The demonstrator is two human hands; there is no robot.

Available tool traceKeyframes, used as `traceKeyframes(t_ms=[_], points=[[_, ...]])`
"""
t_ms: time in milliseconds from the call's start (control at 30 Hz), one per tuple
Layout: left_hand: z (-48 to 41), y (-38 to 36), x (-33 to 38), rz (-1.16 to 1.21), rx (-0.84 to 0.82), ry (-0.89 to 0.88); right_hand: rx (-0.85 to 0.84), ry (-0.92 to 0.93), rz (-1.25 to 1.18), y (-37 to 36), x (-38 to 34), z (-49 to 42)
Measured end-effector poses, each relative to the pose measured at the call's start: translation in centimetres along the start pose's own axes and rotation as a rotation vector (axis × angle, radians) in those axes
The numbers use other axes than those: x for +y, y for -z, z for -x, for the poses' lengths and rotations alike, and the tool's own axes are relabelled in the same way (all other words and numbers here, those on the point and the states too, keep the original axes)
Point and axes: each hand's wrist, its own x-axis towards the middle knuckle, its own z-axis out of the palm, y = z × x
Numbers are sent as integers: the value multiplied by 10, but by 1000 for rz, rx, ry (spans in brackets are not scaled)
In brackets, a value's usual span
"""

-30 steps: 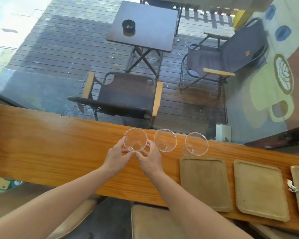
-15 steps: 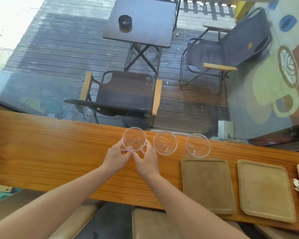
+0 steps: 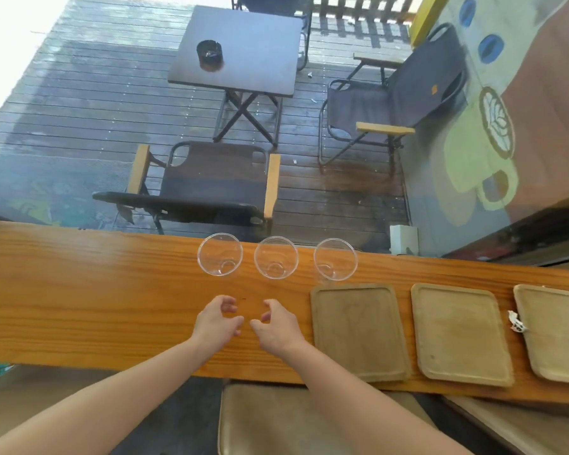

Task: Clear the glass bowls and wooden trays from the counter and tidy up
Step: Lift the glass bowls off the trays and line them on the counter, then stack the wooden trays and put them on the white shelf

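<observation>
Across the wooden counter (image 3: 79, 290) I see my left hand (image 3: 216, 321) and right hand (image 3: 276, 326) at lower centre, fingers loosely curled and empty, the left glass bowl (image 3: 219, 254) just beyond, nearest my left

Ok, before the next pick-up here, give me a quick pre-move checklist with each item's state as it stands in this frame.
1. Both hands free: ok. The left hand and right hand are open and hold nothing.
2. Bowls upright and apart: ok. The left bowl, middle bowl and right bowl stand in a row, none touching.
3. Bowls empty: ok, nothing shows inside them.
4. Path from hands to bowls: ok, only bare counter lies between.
5. Trays bare: not ok. A small white scrap lies between the middle tray and the right tray; the near tray is bare.
6. Bowls clean and uncracked: cannot tell.
</observation>
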Motion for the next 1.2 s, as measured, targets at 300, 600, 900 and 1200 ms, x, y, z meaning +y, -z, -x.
traceKeyframes(t_ms=[300, 600, 900, 1200], points=[[42, -91, 30, -101, -176, -58, 251, -129, 55, 113, 109, 55], [57, -168, 70, -185, -87, -10, 349, -154, 50, 182, 172, 76], [50, -187, 55, -162, -77, 40, 312, -250, 32, 171, 194, 53], [54, -190, 44, 8, -106, 206, 317, -423, 23, 170, 195, 47]])
